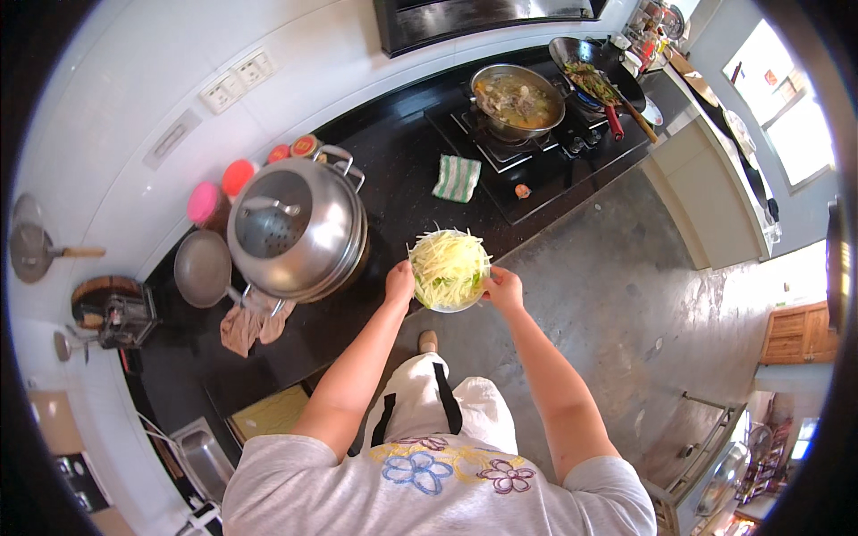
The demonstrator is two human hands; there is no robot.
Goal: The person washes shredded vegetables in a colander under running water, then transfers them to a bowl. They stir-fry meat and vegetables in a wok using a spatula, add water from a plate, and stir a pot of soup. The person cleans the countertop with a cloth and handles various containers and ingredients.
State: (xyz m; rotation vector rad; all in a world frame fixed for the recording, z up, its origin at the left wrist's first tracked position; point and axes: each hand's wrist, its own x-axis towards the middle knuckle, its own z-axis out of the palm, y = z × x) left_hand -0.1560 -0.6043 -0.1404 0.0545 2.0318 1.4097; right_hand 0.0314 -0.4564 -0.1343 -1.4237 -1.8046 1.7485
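Note:
Between my two hands I hold a white plate (458, 308) heaped with pale yellow shredded vegetable (447, 263), with some green bits under the strips. My left hand (399, 283) grips the plate's left rim, its fingers closed. On the opposite rim my right hand (503, 290) is closed too, thumb toward the top. The plate is held over the front edge of the black counter (393, 192), close to a folded green-and-white striped cloth (457, 179).
A big steel steamer pot (299, 232) stands left on the counter, beside a small frying pan (203, 268). A pot of soup (518, 98) and a wok (594, 76) with food and a wooden-handled utensil (636, 121) occupy the stove. Grey floor (608, 268) lies to the right.

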